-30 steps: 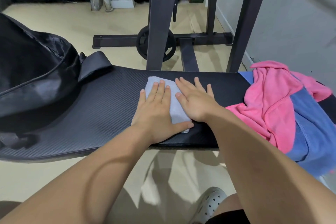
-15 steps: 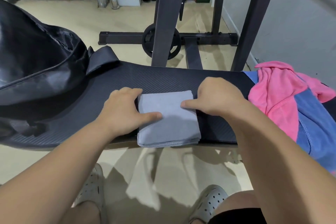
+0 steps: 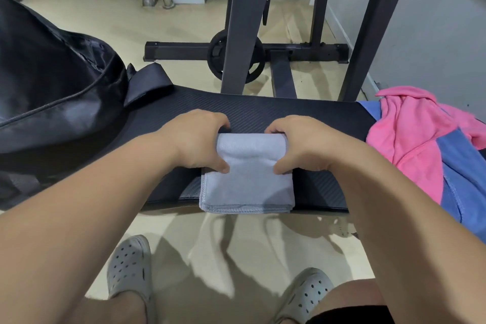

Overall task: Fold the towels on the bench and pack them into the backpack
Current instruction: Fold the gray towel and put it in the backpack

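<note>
A folded light grey towel [image 3: 247,184] lies at the near edge of the black bench [image 3: 263,113]. My left hand [image 3: 194,139] grips its far left corner and my right hand [image 3: 302,143] grips its far right corner, and the far edge curls toward me between them. A pink towel [image 3: 410,137] lies crumpled over a blue towel [image 3: 462,179] on the bench's right end. The black backpack [image 3: 52,92] sits on the left end, with a strap [image 3: 147,81] lying toward the middle.
Dark metal uprights [image 3: 239,23] and a base bar [image 3: 302,51] with a weight plate [image 3: 218,58] stand just behind the bench. A grey wall [image 3: 434,34] is at the right. My two feet in grey clogs [image 3: 131,268] stand on the beige floor below the bench.
The hands went from pressing flat on the grey towel to its sides, then to its far corners. The far edge is now lifted and rolling toward me.
</note>
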Tool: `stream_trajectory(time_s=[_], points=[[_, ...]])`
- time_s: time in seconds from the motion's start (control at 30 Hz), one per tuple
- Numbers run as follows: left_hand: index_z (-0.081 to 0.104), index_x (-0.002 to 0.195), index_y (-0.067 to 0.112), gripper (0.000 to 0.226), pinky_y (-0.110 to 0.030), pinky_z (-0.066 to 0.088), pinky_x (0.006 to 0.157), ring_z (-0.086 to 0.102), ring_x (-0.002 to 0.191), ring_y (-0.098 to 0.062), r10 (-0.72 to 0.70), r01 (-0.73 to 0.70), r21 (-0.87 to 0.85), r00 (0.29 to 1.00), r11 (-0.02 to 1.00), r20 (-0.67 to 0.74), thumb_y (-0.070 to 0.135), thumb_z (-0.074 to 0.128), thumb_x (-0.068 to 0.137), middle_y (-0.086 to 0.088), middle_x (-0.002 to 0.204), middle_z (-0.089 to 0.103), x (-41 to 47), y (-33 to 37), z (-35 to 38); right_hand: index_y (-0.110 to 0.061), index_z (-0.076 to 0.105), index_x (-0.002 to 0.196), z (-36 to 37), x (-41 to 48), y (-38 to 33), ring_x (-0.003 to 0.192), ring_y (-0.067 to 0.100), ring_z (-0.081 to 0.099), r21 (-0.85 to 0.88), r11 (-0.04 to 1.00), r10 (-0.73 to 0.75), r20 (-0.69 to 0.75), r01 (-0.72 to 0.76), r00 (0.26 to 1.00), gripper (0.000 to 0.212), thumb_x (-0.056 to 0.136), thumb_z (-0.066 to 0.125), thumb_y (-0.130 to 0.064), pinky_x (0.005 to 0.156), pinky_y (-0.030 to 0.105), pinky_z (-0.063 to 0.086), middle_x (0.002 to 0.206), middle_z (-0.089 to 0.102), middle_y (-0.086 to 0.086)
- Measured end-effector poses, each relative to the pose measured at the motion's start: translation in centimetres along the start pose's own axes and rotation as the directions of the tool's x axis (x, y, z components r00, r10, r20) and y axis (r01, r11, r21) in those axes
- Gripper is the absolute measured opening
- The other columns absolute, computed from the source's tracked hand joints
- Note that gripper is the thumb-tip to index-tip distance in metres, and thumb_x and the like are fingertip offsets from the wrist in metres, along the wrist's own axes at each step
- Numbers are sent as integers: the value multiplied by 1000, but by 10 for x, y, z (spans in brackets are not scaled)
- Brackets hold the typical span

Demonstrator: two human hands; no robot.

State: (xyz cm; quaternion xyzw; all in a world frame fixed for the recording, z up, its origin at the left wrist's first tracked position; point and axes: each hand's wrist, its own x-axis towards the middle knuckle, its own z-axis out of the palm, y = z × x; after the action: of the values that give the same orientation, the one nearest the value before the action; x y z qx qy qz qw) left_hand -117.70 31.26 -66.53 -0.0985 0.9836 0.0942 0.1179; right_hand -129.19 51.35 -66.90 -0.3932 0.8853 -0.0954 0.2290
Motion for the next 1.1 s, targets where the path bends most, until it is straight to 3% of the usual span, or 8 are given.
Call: stream_trajectory(time_s=[0.13,0.33,0.4,0.5,0.6,0.7,0.9,1.1], points=[[54,75,29,34,-34,46,66,53,84,-20,47,-41,66,994,997,-101,51,79,67,9,83,51,4,0,4,-14,60,87,-2,-1,2,80,21,55,-65,998,1,-45,-4,999,33,66,80,-29,63,39,45,94,56,2],[55,93,14,21,-40,41,63,55,75,-33,88,-26,129,859,991,-505,15,66,75,-4,80,59,3,-3,19,-24,48,89,4,4,-4,82,25,52,-15,999,-51,-436,49,899,22,80,63,-11,72,43,48,96,50,-2],[57,117,17,42,-48,49,77,61,95,-36,118,-81,100,879,992,-463,16,63,76,-6,107,68,-1,-3,30,-23,48,91,11,2,-5,81,24,52,3,998,-57,-435,65,899,21,78,63,-16,71,41,46,93,50,-2],[33,153,26,73,-56,32,114,39,143,-29,108,-102,34,942,994,-317,49,52,87,-4,160,37,-18,0,44,-25,51,87,15,-9,-1,79,14,51,114,985,-79,-389,133,918,31,71,76,-34,65,33,39,89,51,-6],[15,159,30,85,-57,13,121,17,153,-26,101,-84,76,958,994,-267,75,28,88,0,168,14,-38,5,53,-28,60,76,13,-17,5,77,7,55,233,952,-96,-396,201,913,36,71,73,-61,68,29,45,86,58,-7],[7,160,32,92,-56,6,122,6,155,-24,83,-79,26,969,997,-231,81,17,83,3,169,4,-51,12,58,-28,59,65,16,-17,8,77,8,57,213,963,-69,-401,167,913,36,83,66,-58,73,35,48,83,59,-7],[-12,159,25,102,-57,2,122,-17,154,-25,-20,15,-35,987,999,-159,84,9,79,-2,166,-22,-65,30,78,-32,53,121,31,-14,-3,118,20,48,47,987,-119,-411,151,904,36,93,57,-54,96,41,41,120,58,-11],[-13,159,20,109,-58,-3,120,-23,152,-28,-55,59,22,988,998,-143,87,10,76,-6,164,-27,-63,39,85,-39,19,158,51,-2,-17,156,22,-1,-170,984,-96,-249,55,964,55,105,25,-51,123,56,-3,167,19,-12]])
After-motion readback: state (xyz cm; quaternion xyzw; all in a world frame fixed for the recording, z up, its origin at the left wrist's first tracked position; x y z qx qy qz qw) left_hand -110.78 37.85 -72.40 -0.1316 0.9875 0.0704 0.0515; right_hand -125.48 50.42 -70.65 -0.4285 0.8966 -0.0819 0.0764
